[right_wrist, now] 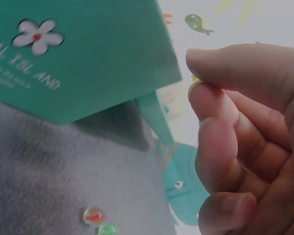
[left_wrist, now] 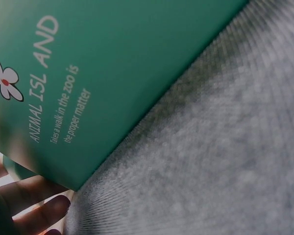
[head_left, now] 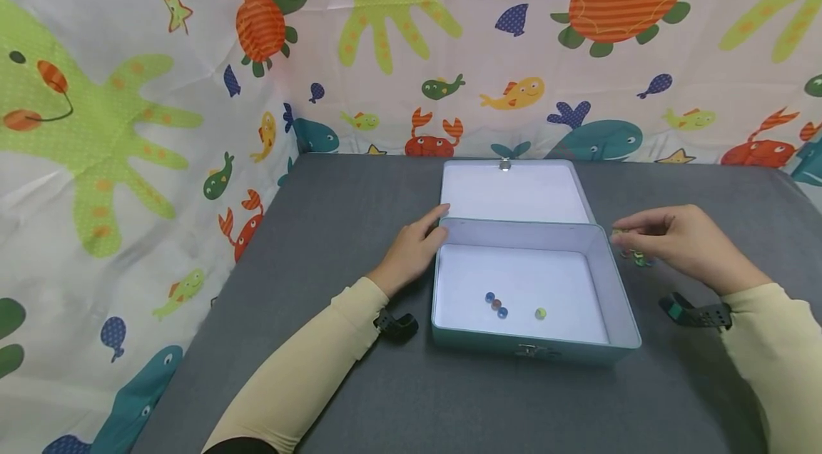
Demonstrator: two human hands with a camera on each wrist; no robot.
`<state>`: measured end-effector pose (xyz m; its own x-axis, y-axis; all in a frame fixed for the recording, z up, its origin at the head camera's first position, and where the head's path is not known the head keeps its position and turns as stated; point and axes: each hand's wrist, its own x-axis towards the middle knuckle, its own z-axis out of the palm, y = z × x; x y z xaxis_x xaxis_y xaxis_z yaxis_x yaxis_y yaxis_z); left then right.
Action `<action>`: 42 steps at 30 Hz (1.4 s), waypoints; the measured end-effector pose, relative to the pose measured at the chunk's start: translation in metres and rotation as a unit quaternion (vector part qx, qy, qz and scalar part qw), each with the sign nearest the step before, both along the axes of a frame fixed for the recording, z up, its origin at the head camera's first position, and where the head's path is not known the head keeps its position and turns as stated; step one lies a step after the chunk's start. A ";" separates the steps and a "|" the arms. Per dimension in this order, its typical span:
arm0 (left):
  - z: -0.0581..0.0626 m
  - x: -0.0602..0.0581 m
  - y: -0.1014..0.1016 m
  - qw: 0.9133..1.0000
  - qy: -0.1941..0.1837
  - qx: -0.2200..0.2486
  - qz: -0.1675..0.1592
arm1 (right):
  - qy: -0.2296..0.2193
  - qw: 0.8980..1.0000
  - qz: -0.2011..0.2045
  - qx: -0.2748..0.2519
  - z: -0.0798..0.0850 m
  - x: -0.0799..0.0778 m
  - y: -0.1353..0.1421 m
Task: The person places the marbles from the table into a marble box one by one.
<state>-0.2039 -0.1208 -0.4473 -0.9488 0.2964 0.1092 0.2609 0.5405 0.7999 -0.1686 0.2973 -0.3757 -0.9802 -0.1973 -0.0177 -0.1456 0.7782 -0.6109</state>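
An open green tin box (head_left: 536, 352) with a pale inside stands on the table. My left hand (head_left: 411, 250) holds its back left corner, the thumb at the side wall and the fingers round the corner. On the box floor lie two blue marbles (head_left: 502, 313), a reddish-brown marble (head_left: 496, 304) and, farther right, a yellow-green marble (head_left: 541, 313). My right hand (head_left: 687, 243) is just outside the right wall and pinches a yellowish marble (right_wrist: 195, 78) between thumb and index finger, mostly hidden by the fingertips. Under this hand lies a small group of marbles (head_left: 638, 259).
The lid (head_left: 514, 190), with a metal clasp (head_left: 505, 164), is folded back behind the box. A grey cloth (head_left: 334, 240) covers the table. Behind and at the left hangs a curtain (head_left: 385, 97) printed with sea animals. Lettering and a flower (right_wrist: 37, 37) mark the box side.
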 end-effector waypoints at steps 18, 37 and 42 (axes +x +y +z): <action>-0.003 -0.001 -0.004 1.000 -0.007 0.000 0.010 | 0.001 1.000 0.019 0.010 0.019 -0.022 -0.043; 0.000 -0.003 -0.002 1.000 -0.002 -0.003 -0.001 | 0.003 0.998 0.054 -0.026 0.023 -0.040 -0.093; 0.002 -0.002 -0.001 1.000 -0.005 -0.002 -0.003 | 0.000 0.996 0.084 -0.040 0.024 -0.041 -0.108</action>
